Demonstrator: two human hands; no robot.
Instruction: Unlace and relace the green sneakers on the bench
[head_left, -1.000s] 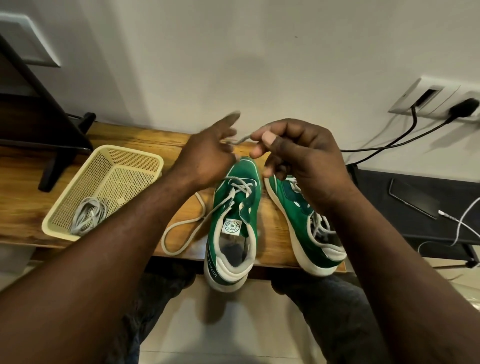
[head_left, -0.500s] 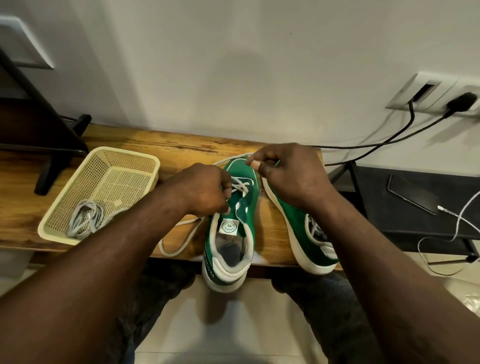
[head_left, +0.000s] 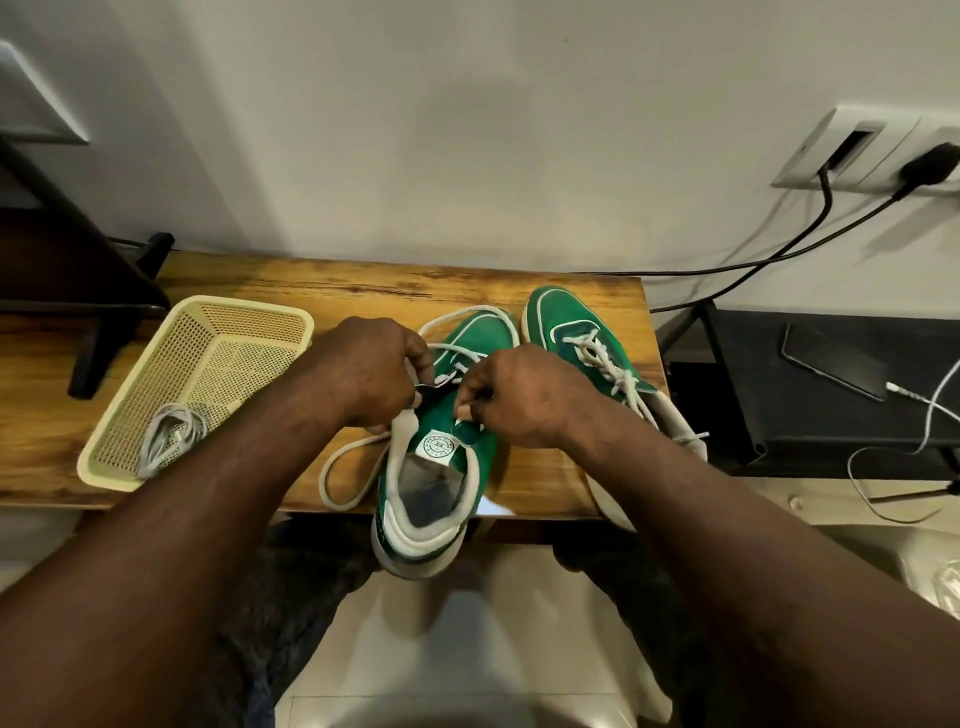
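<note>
The near green suede sneaker (head_left: 439, 448) lies on the wooden worktop (head_left: 363, 285), toe towards the wall and heel overhanging the front edge. The left hand (head_left: 373, 375) is curled at the left eyelet row, gripping the white flat lace (head_left: 321, 483). The right hand (head_left: 519, 401) is curled at the right eyelet row, fingertips pinched together, apparently on the same lace; the fingers hide the contact. Slack lace forms a loop on the worktop left of the sneaker. The second green sneaker (head_left: 587, 332) lies just beside it on the right, laced. A cream perforated plastic basket (head_left: 244, 353) to the left holds a coiled grey cable (head_left: 166, 437).
</note>
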